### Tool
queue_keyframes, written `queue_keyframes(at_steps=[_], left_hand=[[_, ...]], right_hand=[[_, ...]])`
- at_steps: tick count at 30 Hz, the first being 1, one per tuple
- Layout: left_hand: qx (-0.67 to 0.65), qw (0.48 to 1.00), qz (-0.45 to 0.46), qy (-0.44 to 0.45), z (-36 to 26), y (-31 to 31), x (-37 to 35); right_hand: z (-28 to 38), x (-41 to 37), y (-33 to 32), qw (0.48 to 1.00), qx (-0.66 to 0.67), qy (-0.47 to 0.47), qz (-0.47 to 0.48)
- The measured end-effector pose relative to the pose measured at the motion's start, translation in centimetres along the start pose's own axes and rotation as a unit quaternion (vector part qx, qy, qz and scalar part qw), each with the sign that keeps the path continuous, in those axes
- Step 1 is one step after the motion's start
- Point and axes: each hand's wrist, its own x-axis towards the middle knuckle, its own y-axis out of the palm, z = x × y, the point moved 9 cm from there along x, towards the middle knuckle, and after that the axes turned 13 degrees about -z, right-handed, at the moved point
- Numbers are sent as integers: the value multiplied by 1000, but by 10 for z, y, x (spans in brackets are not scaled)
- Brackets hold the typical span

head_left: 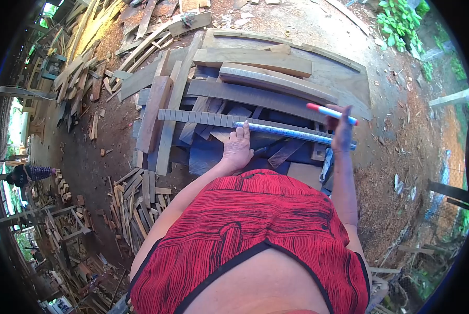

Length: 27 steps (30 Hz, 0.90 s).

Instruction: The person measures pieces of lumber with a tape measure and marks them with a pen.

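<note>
A long wooden strip (198, 117) crosses the work surface, with evenly spaced dark lines drawn across its left part. Along its near edge lies a narrow bluish straightedge (292, 132). My left hand (237, 148) grips the straightedge at its left end, the index finger reaching up over it and the other fingers curled. Over the right end, my right hand (342, 133) is closed around a marker (326, 110) with a white body and red ends. The marker points left, raised above the strip.
Several planks (253, 62) and thick boards (153, 112) are stacked beyond and left of the strip. Scrap wood (140, 201) is piled at lower left. Another person (28, 174) is far left. Sawdust-covered ground (397, 172) lies to the right.
</note>
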Motion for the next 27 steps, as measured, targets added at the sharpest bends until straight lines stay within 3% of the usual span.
queue_keyframes(at_steps=[3,8,14,27], left_hand=[[-14,1000,-6,10,2,0,0],[1,999,-7,43,4,7,1],[26,996,-38,75,8,7,0],[-10,995,-41,95,14,11,2]], right_hand=[[-27,-37,69,988,-4,94,121],[-58,-80,152,965,30,115,233],[-96,-101,191,951,19,169,258],[-114,-104,201,957,-41,149,247]])
